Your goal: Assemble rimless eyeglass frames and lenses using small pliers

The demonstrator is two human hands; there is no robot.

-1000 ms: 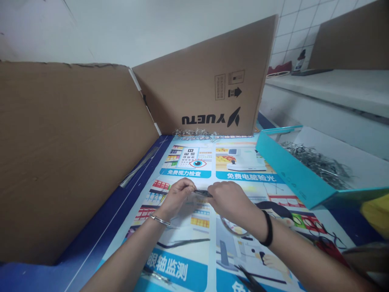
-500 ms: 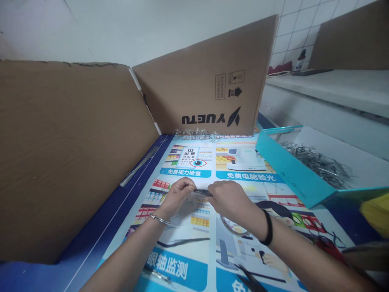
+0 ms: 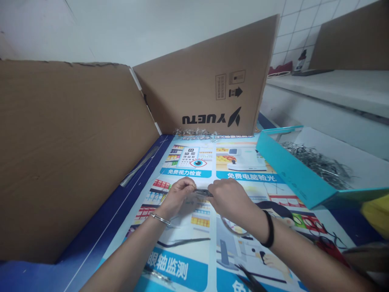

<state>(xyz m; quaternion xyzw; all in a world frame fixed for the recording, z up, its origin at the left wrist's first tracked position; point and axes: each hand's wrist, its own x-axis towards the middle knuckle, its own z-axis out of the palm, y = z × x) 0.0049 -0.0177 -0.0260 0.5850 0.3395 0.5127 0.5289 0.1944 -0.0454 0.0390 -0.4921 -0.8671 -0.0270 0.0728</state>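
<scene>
My left hand (image 3: 177, 196) and my right hand (image 3: 228, 198) meet over the printed poster (image 3: 194, 259) on the table. Both are closed in a pinch on a small dark slender part (image 3: 203, 192) held between them, left fingers at its left end, right fingers at its right end. A silver bangle circles my left wrist and a black band my right wrist. Below my right hand a thin round wire frame (image 3: 232, 229) lies on the poster. A dark thin arm piece (image 3: 182, 243) lies near my left forearm.
Brown cardboard panels stand at the left (image 3: 67, 154) and at the back (image 3: 206, 81). A teal-edged box (image 3: 291, 174) at the right holds a heap of thin metal pieces (image 3: 319, 162). Small clear bits (image 3: 194, 132) lie along the back panel's foot. A white counter (image 3: 334, 89) runs far right.
Both hands have shifted very slightly away from me while still pinching the same dark part. Nothing else has moved.
</scene>
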